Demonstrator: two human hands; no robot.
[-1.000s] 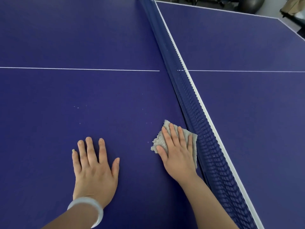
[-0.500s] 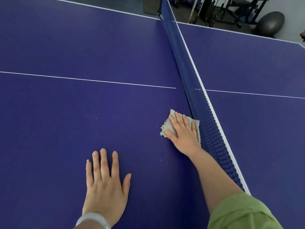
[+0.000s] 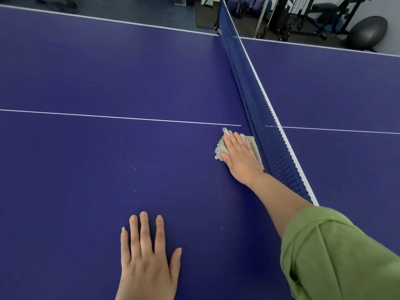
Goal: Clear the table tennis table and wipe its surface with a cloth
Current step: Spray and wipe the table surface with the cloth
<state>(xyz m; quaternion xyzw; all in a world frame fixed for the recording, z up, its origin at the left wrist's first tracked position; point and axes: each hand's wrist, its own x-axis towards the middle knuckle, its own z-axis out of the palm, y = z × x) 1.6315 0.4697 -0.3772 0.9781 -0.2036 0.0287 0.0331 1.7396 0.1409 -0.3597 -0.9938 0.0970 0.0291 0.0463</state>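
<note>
I can read no text, number or brand from here. The only lettering I can find is a small white mark (image 3: 219,30) on the dark far end of the net (image 3: 257,109), at about twelve o'clock in my view, where the net meets the far edge of the table (image 3: 108,72). It is too small and blurred for me to make out a single character.
</note>
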